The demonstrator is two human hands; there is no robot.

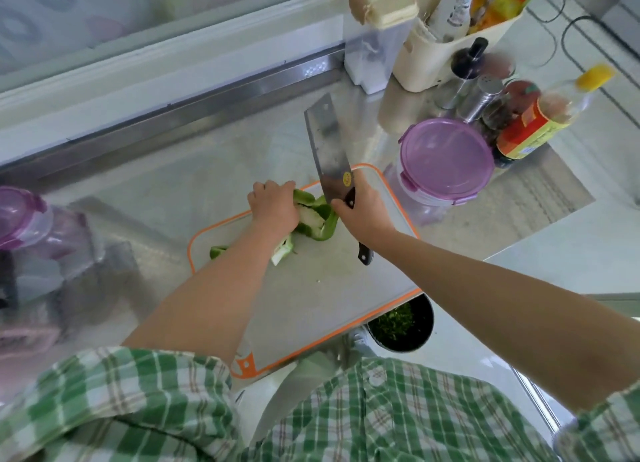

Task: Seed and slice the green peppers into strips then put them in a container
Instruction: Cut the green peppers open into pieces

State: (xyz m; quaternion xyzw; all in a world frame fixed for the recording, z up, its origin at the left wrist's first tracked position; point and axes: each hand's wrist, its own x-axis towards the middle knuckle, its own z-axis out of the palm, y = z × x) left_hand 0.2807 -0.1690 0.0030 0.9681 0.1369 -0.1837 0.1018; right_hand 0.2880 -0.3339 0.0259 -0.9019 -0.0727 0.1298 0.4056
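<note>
Plaid shirt [138, 409], left fingers [277, 186] curled on green pepper [320, 219], right fingers [362, 185] gripping cleaver [329, 142], sticker [346, 177] unreadable.

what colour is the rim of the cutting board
Orange, around a pale grey-white cutting board; it shows in the head view, the only one here.

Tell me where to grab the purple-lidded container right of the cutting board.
Grip the purple-lidded container round its clear wall just under the lid, coming from the cutting board side. The lid is wide, flat and looks latched, so probably poor for one hand, and bottles crowd its far side.
</note>
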